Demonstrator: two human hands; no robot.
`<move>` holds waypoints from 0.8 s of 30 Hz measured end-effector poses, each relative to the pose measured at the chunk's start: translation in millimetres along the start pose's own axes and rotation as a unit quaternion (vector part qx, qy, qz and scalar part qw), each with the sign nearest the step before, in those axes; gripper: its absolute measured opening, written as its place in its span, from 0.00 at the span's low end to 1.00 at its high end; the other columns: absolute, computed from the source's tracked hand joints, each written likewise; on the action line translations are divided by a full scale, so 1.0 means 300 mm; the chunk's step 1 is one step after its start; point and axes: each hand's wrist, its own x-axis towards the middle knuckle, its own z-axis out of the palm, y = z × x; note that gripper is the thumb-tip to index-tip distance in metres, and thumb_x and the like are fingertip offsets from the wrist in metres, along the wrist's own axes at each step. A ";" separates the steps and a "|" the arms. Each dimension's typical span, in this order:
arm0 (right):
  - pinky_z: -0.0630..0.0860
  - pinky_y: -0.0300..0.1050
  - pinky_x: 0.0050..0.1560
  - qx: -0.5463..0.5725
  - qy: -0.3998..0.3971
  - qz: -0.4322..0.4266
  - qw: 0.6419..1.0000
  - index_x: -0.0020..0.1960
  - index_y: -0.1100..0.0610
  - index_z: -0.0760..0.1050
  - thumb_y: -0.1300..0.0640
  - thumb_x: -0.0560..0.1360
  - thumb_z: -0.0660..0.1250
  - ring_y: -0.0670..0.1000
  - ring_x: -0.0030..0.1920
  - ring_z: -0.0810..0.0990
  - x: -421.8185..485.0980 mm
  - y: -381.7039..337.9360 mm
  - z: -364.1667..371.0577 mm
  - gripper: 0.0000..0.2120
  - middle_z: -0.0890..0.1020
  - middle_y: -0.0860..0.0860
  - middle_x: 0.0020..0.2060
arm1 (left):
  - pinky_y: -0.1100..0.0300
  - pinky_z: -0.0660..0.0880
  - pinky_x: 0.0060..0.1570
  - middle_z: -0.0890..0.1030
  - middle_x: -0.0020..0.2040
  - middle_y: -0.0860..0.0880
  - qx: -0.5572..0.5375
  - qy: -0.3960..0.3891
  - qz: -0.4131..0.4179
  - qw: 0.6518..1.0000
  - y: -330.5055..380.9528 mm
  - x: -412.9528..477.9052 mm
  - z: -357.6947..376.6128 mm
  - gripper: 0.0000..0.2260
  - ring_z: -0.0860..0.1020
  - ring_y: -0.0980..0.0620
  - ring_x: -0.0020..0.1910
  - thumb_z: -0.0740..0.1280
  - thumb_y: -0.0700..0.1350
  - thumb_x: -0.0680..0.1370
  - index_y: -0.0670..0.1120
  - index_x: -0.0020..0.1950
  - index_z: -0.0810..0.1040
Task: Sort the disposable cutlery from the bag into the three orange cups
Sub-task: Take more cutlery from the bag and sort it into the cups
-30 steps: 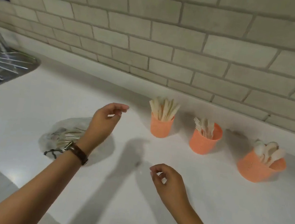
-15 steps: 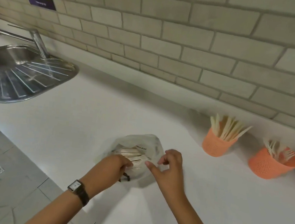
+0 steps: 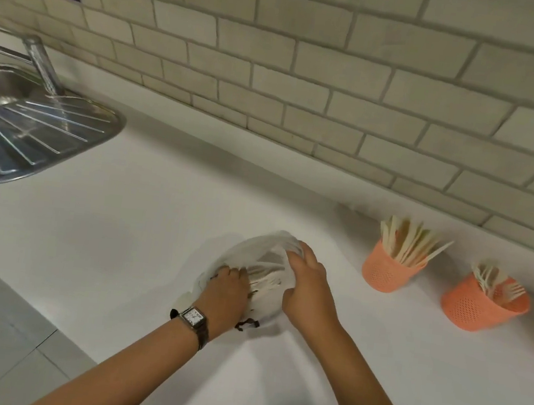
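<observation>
Fingers of left hand (image 3: 226,293) inside bag (image 3: 253,251); right hand (image 3: 310,290) gripping rim.

The scene is evenly and rather softly lit, with no hard bright spot. The white counter (image 3: 144,207) is pale and almost without texture. A wide, soft shadow lies on it under the two forearms, and a fainter one beside the bag (image 3: 253,251). The steel sink (image 3: 32,129) carries small streaks of glare. Motion blur softens the left hand (image 3: 226,293) and right hand (image 3: 310,288) — their fingers are not sharp. The brick wall (image 3: 308,72) bends towards the edges — wide-angle distortion.
</observation>
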 end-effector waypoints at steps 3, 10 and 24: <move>0.72 0.44 0.59 -0.001 0.005 -0.018 1.000 0.69 0.48 0.66 0.74 0.63 0.54 0.55 0.61 0.67 0.010 -0.020 -0.005 0.38 0.60 0.45 0.73 | 0.53 0.64 0.66 0.69 0.66 0.38 0.032 -0.005 -0.028 0.999 0.010 0.031 0.000 0.21 0.67 0.40 0.65 0.57 0.46 0.79 0.37 0.68 0.64; 0.71 0.43 0.57 -0.003 -0.022 -0.016 1.000 0.70 0.47 0.64 0.75 0.64 0.54 0.56 0.62 0.67 0.006 -0.027 -0.039 0.39 0.58 0.43 0.73 | 0.54 0.71 0.59 0.72 0.62 0.41 -0.051 0.046 0.000 0.998 0.024 0.068 -0.008 0.15 0.73 0.43 0.59 0.60 0.46 0.78 0.42 0.62 0.69; 0.68 0.41 0.60 0.000 -0.054 -0.007 0.998 0.70 0.48 0.63 0.72 0.67 0.57 0.55 0.66 0.65 0.000 -0.005 -0.068 0.35 0.57 0.44 0.74 | 0.52 0.75 0.51 0.74 0.60 0.44 0.050 0.041 -0.054 0.996 0.103 0.072 -0.033 0.15 0.77 0.44 0.55 0.63 0.42 0.76 0.42 0.62 0.68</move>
